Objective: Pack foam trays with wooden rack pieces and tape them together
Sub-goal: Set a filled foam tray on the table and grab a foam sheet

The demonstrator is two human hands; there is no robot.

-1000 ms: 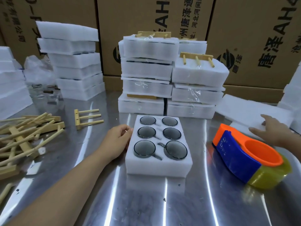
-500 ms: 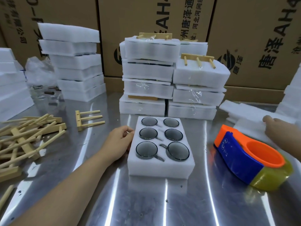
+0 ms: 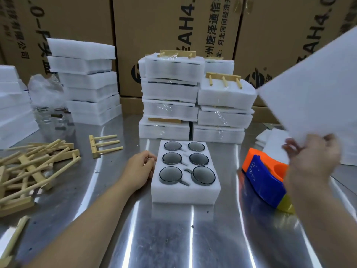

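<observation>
Foam tray (image 3: 185, 192), white, six dark round cups seated in its holes, mid tabletop (image 3: 173, 240). Left hand (image 3: 140, 169) rests against its left wall, grip loose, holding nothing. Right hand (image 3: 313, 161) pinches a raised foam sheet (image 3: 313, 84). Strip of tabletop separates tray and tape dispenser (image 3: 264, 182).

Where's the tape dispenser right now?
Head view, right of centre: the tape dispenser lies on the metal table just right of the foam tray, partly behind the right hand holding a foam sheet.

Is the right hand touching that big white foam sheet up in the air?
Touching. The head view shows the right hand pinching the foam sheet at its lower edge, holding it aloft.
</observation>
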